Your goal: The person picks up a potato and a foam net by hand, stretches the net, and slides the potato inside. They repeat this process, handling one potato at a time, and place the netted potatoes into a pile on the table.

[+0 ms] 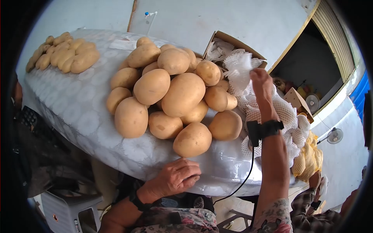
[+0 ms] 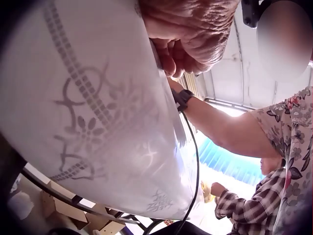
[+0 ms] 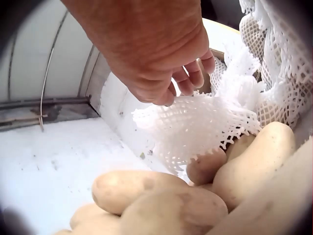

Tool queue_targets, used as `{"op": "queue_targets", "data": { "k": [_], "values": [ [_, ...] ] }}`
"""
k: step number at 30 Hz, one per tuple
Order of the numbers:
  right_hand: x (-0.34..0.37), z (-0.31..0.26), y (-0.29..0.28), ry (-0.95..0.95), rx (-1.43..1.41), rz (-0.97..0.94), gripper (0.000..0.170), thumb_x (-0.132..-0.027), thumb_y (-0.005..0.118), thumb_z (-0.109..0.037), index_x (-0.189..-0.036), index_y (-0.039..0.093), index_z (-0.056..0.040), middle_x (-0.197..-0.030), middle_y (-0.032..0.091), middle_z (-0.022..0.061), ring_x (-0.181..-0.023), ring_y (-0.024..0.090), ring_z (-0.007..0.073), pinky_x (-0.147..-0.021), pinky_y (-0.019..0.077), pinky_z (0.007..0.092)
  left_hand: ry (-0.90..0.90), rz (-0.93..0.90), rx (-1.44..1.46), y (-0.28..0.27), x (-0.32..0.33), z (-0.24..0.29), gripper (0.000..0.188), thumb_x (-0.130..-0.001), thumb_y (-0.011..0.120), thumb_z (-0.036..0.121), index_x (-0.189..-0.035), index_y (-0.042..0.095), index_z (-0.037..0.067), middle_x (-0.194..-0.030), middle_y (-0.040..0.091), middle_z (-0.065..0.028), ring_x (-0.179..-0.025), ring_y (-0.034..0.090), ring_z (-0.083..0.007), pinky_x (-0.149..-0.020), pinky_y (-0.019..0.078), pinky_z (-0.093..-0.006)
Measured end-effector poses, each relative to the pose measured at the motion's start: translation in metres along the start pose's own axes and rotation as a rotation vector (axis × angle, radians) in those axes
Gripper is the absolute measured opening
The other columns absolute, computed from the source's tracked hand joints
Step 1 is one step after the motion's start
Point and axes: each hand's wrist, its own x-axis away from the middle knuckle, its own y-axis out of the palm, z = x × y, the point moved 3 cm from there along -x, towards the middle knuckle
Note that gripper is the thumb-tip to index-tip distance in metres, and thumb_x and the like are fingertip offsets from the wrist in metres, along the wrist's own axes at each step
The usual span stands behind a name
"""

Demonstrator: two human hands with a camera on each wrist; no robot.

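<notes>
My right hand [image 1: 262, 83] is raised over the right end of the table and pinches a white foam net sleeve [image 3: 195, 125]. In the right wrist view the sleeve hangs from the thumb and fingertips, above the potatoes. A large heap of potatoes [image 1: 183, 94] lies to the left of that hand. My left hand [image 1: 176, 178] rests at the table's near edge, fingers loosely curled and holding nothing, just in front of the nearest potato [image 1: 192, 139].
More foam net sleeves [image 1: 252, 112] lie on the table's right end. Behind them stands a cardboard box [image 1: 248, 48] with netting inside. Another potato pile [image 1: 79, 58] sits far left on the patterned tablecloth [image 1: 89, 101]. A person in a plaid shirt [image 2: 249, 210] is at the right.
</notes>
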Motion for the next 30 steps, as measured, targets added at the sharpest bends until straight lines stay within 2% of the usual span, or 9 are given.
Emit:
{"op": "queue_targets", "data": {
  "k": [3,5,7,11,15,17,20,25,30],
  "values": [
    [0.005,0.016,-0.024,0.217,-0.631,0.047,0.022,-0.083,0.059,-0.017,-0.095,0.061,0.0019,-0.076,0.059,0.0053,-0.062,0.048,0.0098,-0.057,0.0425,0.0236,0.012,0.031,0.013,0.003,0.002,-0.002,0.020,-0.075,0.068,0.003,-0.091,0.058,0.007,-0.090,0.062,-0.0067,-0.080,0.061,-0.0246,-0.074,0.0516,-0.0341],
    [0.012,0.040,-0.037,-0.037,-0.373,0.045,0.019,-0.083,0.059,-0.015,-0.092,0.060,0.0021,-0.076,0.059,0.0060,-0.063,0.050,0.0103,-0.057,0.0431,0.0241,0.021,0.028,-0.003,0.004,0.002,-0.002,0.021,-0.074,0.069,0.004,-0.092,0.058,0.007,-0.090,0.062,-0.0075,-0.079,0.062,-0.0247,-0.072,0.0518,-0.0335],
    [0.021,0.033,-0.051,0.317,-0.777,0.064,0.016,-0.085,0.058,-0.012,-0.093,0.058,0.0022,-0.081,0.060,0.0061,-0.066,0.053,0.0113,-0.057,0.0437,0.0240,-0.016,0.015,0.004,0.001,0.000,-0.003,0.021,-0.075,0.069,0.005,-0.093,0.058,0.007,-0.089,0.062,-0.0081,-0.077,0.062,-0.0235,-0.070,0.0520,-0.0324],
    [0.065,-0.029,-0.076,0.221,-1.008,0.061,0.021,-0.087,0.057,-0.011,-0.103,0.054,0.0015,-0.091,0.059,0.0050,-0.075,0.057,0.0113,-0.067,0.0474,0.0243,-0.212,0.014,0.209,-0.001,0.007,0.001,0.022,-0.085,0.065,0.019,-0.098,0.057,0.002,-0.089,0.063,-0.0084,-0.078,0.063,-0.0160,-0.073,0.0517,-0.0283],
    [0.149,-0.088,-0.074,0.012,-0.675,-0.153,0.023,-0.086,0.061,-0.009,-0.105,0.054,0.0014,-0.091,0.059,0.0046,-0.079,0.056,0.0098,-0.073,0.0465,0.0244,-0.521,-0.018,0.640,-0.002,0.017,0.015,0.069,-0.082,0.067,0.045,-0.127,0.041,-0.001,-0.115,0.056,-0.0136,-0.099,0.058,-0.0191,-0.080,0.0490,-0.0324],
    [0.197,-0.112,-0.066,-0.066,-0.497,-0.231,0.023,-0.083,0.064,-0.005,-0.103,0.055,0.0015,-0.087,0.060,0.0052,-0.075,0.057,0.0105,-0.071,0.0481,0.0256,-0.416,0.044,0.826,0.005,0.017,0.022,0.071,-0.081,0.072,0.030,-0.135,0.034,0.005,-0.131,0.042,-0.0123,-0.109,0.049,-0.0198,-0.080,0.0483,-0.0333],
    [0.246,-0.129,-0.049,-0.081,-0.645,-0.279,0.021,-0.083,0.065,-0.006,-0.101,0.056,0.0012,-0.086,0.060,0.0050,-0.073,0.057,0.0108,-0.069,0.0488,0.0260,-0.353,0.133,0.364,-0.001,0.020,0.029,0.056,-0.086,0.064,0.019,-0.133,0.038,0.004,-0.104,0.058,-0.0059,-0.088,0.055,-0.0134,-0.074,0.0473,-0.0276],
    [0.263,-0.105,-0.045,0.267,-1.089,-0.181,0.018,-0.086,0.058,-0.004,-0.103,0.053,0.0013,-0.089,0.060,0.0028,-0.077,0.053,0.0056,-0.069,0.0429,0.0195,-0.466,0.229,0.492,-0.011,0.032,0.013,0.028,-0.090,0.051,0.010,-0.115,0.054,-0.002,-0.092,0.062,-0.0039,-0.085,0.055,-0.0073,-0.075,0.0468,-0.0245],
    [0.274,-0.109,-0.050,0.376,-1.204,-0.350,0.080,-0.075,0.075,-0.035,-0.132,0.035,0.0048,-0.119,0.054,0.0144,-0.106,0.056,0.0207,-0.092,0.0459,0.0330,-0.530,0.263,0.746,-0.007,0.035,0.018,0.027,-0.090,0.048,0.007,-0.115,0.055,-0.001,-0.098,0.063,-0.0028,-0.089,0.054,-0.0068,-0.080,0.0459,-0.0240]
  ]
}}
